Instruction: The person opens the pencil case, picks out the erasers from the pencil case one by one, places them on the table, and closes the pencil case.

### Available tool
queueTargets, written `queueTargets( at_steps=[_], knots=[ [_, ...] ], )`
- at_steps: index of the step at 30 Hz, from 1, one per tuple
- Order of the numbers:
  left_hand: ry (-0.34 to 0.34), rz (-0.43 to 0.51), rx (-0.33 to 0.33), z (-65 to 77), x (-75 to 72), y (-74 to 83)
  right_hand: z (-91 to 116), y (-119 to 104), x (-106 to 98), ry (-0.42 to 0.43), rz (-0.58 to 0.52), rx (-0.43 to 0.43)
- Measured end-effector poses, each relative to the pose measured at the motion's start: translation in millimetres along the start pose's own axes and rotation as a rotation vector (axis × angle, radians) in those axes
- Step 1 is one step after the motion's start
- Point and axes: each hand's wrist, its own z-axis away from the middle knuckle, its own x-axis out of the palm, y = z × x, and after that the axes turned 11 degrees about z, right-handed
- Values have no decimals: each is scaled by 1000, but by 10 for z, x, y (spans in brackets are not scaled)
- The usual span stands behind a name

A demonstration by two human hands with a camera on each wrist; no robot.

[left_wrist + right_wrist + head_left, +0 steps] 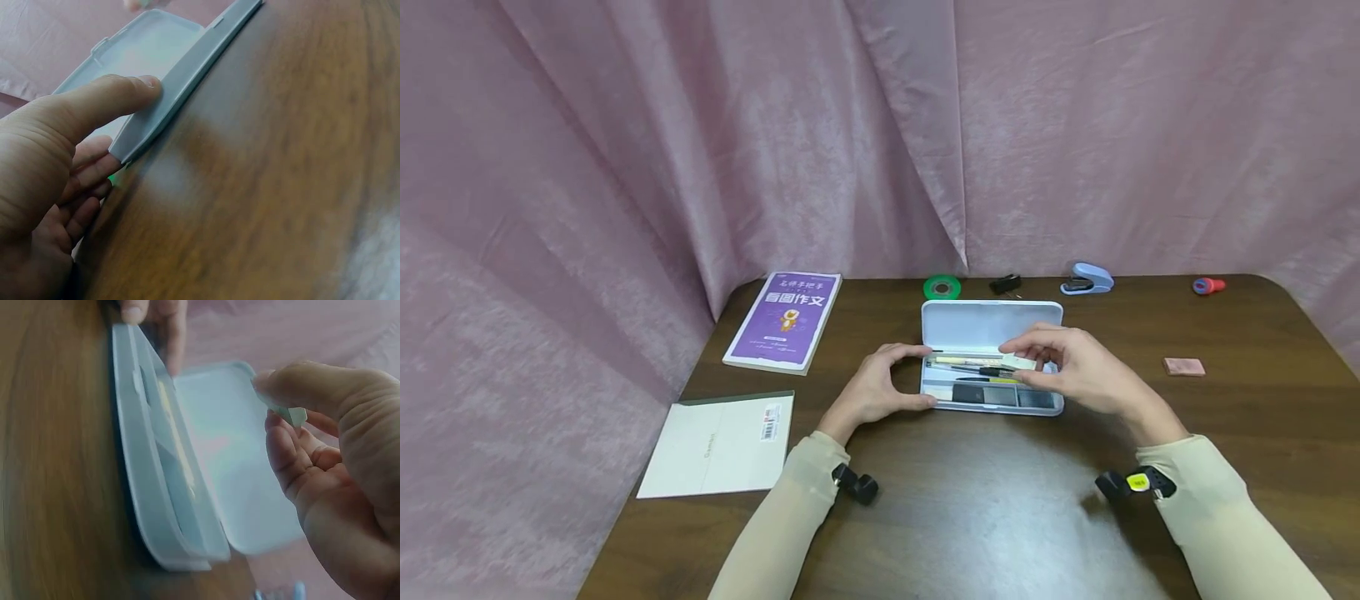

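Observation:
A light blue pencil case [988,323] lies on the table with its lid raised. My left hand [880,387] grips the case's left end, thumb [140,90] along the front wall and fingers around the end. Above the right part of the case, my right hand [1078,367] pinches a small pale green and white block [294,415], which looks like an eraser. Inside the case lie a black pen [995,372] and a pale yellow stick [955,360]. A dark block [967,393] sits in the front compartment. My right hand covers part of the case's right side.
A purple book [784,321] and a white notebook [722,450] lie to the left. Along the back edge are a green tape roll [942,287], a black object [1005,283], a blue stapler [1087,279] and a small red-and-blue item [1208,286]. A pink block [1183,367] lies at right.

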Motion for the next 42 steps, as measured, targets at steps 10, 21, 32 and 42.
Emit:
queueTargets(
  at_steps=[10,21,32,42],
  knots=[
    [0,-9,-5,8,-15,-21,454,193,-391,123,121,78],
    [-3,-14,5,3,-7,-17,905,491,-703,244,156,163],
    [-7,-6,2,-3,2,3,1280,855,-869,282,204,275],
    [0,1,1,10,7,9,1471,1151,-898,258,198,244]
  ],
)
